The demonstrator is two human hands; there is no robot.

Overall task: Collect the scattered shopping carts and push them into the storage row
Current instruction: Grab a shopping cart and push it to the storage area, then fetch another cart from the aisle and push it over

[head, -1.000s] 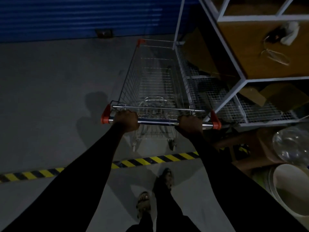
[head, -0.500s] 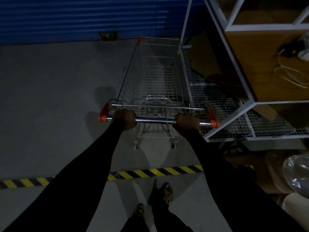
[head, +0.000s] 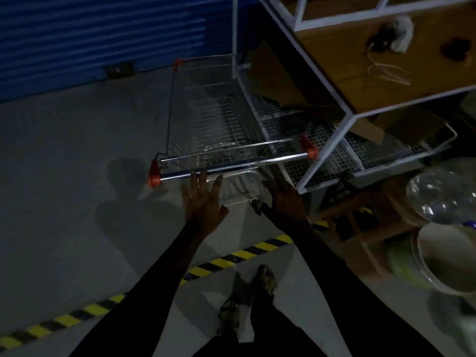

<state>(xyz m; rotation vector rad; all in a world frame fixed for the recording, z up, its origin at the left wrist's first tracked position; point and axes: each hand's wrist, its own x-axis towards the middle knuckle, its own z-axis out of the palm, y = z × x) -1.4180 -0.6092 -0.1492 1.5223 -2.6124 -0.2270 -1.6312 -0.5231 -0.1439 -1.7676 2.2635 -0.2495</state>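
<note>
The fingers [head: 198, 180] of the left hand [head: 203, 202] are spread wide and hold nothing; their tips lie just at the chrome handle bar [head: 233, 164], though whether they touch it cannot be told in the dim light. The right hand [head: 284, 199] is likewise splayed and empty, set a little below the bar and apart from it. Both arms wear dark sleeves [head: 159, 274].

The handle bar carries an orange cap [head: 154, 179] at its left end and another at its right. It belongs to the shopping cart [head: 213, 119], a wire-mesh cart standing on the grey floor [head: 77, 155] with its nose towards a blue corrugated shutter [head: 103, 39]. The basket appears empty; only its own wire flap shows near the handle.

The cart's right side stands just beside a white metal rack [head: 324, 155]. The rack's lower mesh tray [head: 381, 150] holds pieces of brown cardboard [head: 365, 130] and some dark items too dim to name. Above it sits a brown board [head: 360, 73] with a thin cord and a pale object on it.

At the far right edge are a clear plastic container [head: 443, 194] and, below it, a pale bucket [head: 448, 258]; what is in them is unclear.

A yellow-and-black striped tape line [head: 64, 320] crosses the floor, and the person's sandalled feet [head: 231, 315] stand just behind it.
</note>
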